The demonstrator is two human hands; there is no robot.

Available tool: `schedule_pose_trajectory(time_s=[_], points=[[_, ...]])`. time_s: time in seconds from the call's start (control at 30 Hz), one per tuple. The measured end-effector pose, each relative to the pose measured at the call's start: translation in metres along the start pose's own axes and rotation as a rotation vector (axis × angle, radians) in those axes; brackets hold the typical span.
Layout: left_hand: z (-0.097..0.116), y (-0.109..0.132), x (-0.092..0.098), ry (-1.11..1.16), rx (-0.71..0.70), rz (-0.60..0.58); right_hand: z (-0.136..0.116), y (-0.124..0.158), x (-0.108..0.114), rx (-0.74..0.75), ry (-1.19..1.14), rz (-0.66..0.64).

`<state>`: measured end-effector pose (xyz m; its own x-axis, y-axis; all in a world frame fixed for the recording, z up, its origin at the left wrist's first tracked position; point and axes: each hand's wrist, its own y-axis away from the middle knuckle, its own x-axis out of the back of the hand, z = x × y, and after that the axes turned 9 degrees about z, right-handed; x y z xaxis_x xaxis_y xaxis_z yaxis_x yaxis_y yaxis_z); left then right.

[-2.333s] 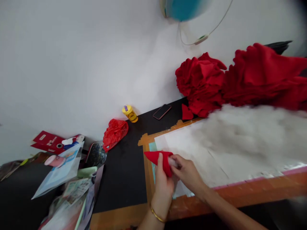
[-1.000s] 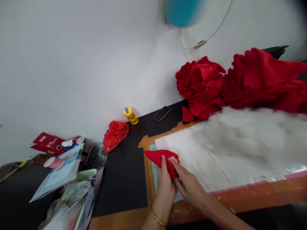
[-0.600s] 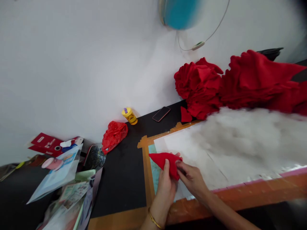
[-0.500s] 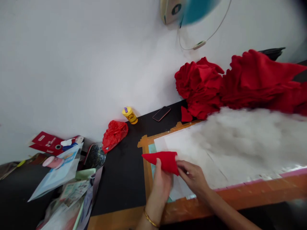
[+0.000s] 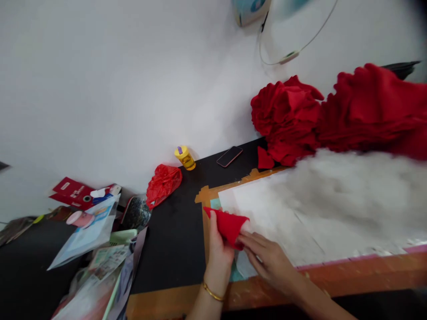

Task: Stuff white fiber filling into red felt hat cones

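One red cloth cone [image 5: 229,226] sits between both hands [image 5: 220,252] [image 5: 267,257], touching each.

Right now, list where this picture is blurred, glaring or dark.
Head view: white fibre stuffing looks smeared, blue shape at the top blurred; small glints along the lower right of the white sheet; dark upper right corner; red fabric cone clearer.

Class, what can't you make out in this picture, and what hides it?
Head view: the inside of the red cone, hidden by its cloth and the right hand.
Head view: most fingers of the left hand, hidden behind the cone.
Head view: the blue shape, blurred and cut off by the top edge.
Head view: the larger cloth pile, cut off by the right edge.
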<state>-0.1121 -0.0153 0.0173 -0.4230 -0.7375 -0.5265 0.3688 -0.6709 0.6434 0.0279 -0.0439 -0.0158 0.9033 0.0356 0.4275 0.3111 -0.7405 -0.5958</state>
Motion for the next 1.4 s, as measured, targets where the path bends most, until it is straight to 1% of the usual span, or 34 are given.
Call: schedule_pose_trajectory(time_s=[0.07, 0.17, 0.23, 0.3, 0.33, 0.4, 0.5, 0.6, 0.67, 0.73, 0.8, 0.87, 0.97, 1.03, 1.13, 1.2, 1.3, 1.4], points=[[-0.007, 0.006, 0.000, -0.054, 0.007, -0.028, -0.005, -0.004, -0.005, -0.061, -0.038, -0.149], [-0.010, 0.012, 0.003, -0.064, 0.051, -0.124, -0.008, -0.009, -0.008, -0.120, -0.038, -0.305], [-0.010, 0.012, 0.005, -0.057, 0.116, -0.212, -0.007, -0.011, -0.007, -0.129, 0.011, -0.369], [-0.010, 0.009, 0.008, -0.065, 0.148, -0.256, -0.004, -0.013, -0.005, -0.126, 0.060, -0.387], [-0.009, 0.007, 0.010, -0.076, 0.154, -0.256, -0.003, -0.013, -0.003, -0.113, 0.069, -0.378], [-0.007, 0.002, 0.011, -0.075, 0.136, -0.209, -0.003, -0.012, 0.002, -0.063, 0.055, -0.330], [0.003, -0.007, 0.009, 0.005, 0.110, -0.123, -0.003, -0.004, 0.010, -0.015, 0.006, -0.182], [0.014, -0.011, 0.003, 0.096, 0.076, -0.075, 0.001, 0.004, 0.014, -0.060, 0.004, 0.016], [0.015, -0.009, -0.001, 0.110, 0.059, -0.068, 0.004, 0.005, 0.011, -0.095, 0.012, 0.075], [0.011, -0.003, -0.004, 0.099, 0.071, -0.057, 0.006, 0.003, 0.004, -0.101, 0.003, 0.050], [0.002, 0.004, -0.005, 0.084, 0.091, -0.031, 0.006, 0.000, -0.005, -0.116, -0.025, -0.011], [-0.006, 0.009, -0.004, 0.069, 0.110, -0.006, 0.005, -0.001, -0.012, -0.161, -0.064, -0.081], [-0.011, 0.006, 0.000, 0.056, 0.140, -0.022, 0.006, 0.003, -0.012, -0.200, -0.107, -0.173], [-0.010, 0.001, 0.003, 0.063, 0.128, -0.044, 0.007, 0.006, -0.004, -0.192, -0.095, -0.158], [-0.009, -0.004, 0.006, 0.052, 0.051, -0.060, 0.005, 0.006, 0.008, -0.207, -0.085, -0.039], [-0.012, -0.001, 0.007, 0.015, -0.003, -0.113, 0.000, 0.002, 0.010, -0.238, -0.150, -0.022], [-0.020, 0.008, 0.011, -0.111, -0.072, -0.198, -0.005, -0.003, 0.000, -0.324, -0.326, -0.094], [-0.026, 0.015, 0.017, -0.253, -0.105, -0.232, -0.005, -0.003, -0.013, -0.481, -0.479, -0.105]])
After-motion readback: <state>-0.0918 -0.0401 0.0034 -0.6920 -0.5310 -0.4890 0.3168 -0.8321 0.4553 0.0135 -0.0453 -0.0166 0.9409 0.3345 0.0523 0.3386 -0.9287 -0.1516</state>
